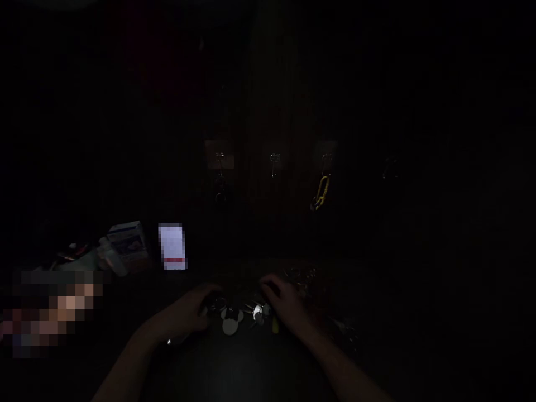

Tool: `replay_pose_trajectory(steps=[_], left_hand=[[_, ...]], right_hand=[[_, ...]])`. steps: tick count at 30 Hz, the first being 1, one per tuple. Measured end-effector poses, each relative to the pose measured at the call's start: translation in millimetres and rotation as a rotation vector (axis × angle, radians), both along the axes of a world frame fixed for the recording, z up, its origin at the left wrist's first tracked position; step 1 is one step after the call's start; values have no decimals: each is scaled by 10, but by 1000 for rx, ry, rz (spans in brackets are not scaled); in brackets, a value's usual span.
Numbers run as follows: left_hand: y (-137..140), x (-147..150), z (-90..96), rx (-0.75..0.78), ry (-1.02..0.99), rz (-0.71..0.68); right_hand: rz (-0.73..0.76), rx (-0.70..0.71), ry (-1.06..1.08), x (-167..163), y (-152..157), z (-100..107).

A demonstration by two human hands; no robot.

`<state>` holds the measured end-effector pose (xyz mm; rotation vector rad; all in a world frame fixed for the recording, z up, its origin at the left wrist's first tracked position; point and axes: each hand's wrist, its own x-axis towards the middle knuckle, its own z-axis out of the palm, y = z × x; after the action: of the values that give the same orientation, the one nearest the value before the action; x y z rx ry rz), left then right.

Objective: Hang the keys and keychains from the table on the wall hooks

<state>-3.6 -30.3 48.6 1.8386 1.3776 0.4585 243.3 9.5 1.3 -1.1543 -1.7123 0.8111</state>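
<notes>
The scene is very dark. My left hand [195,308] is low over the surface, its fingers stretched forward and thumb apart, beside a metal key ring [218,304]. To the right of that ring lies a pale round-eared pendant [230,325]. My right hand [285,298] curves inward, thumb and forefinger bent together in a pinch; anything at their tips is lost in the dark. Between the hands are several keys, with a brightly lit round piece [258,314] among them. A yellow tag [275,325] lies just below my right hand.
Metal hooks [274,162] line the dark upright panel ahead. A yellow looped strap [322,192] hangs from one, a dark ring [221,195] from another. At left stand a box [129,245], a bottle [112,257] and a blurred-out bright panel [172,243]. More metal pieces [305,279] lie at right.
</notes>
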Motion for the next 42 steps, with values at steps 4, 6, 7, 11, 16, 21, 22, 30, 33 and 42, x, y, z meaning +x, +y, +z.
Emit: replay_pose_trajectory(steps=[4, 6, 7, 11, 16, 21, 22, 30, 33, 42], left_hand=[[-10, -4, 15, -1, -1, 33], [-3, 19, -6, 14, -12, 74], [5, 32, -23, 27, -20, 92], [45, 75, -106, 108, -27, 110], [55, 95, -117, 98, -6, 126], [38, 113, -64, 91, -3, 180], [40, 120, -58, 82, -16, 212], [56, 320, -21, 50, -296, 323], [56, 425, -21, 33, -370, 302], [17, 529, 11, -65, -536, 306]], right_hand=[[42, 51, -88, -19, -3, -41], [65, 58, -123, -32, -16, -32], [76, 60, -134, -38, -24, -23], [92, 51, -140, -54, -52, 13], [102, 52, -158, -63, -67, 38], [102, 63, -180, -74, -68, 16], [106, 59, -177, -77, -70, 14], [129, 16, -115, -175, -149, 92], [141, -19, -77, -238, -197, 132], [160, -210, 154, -274, -207, 177]])
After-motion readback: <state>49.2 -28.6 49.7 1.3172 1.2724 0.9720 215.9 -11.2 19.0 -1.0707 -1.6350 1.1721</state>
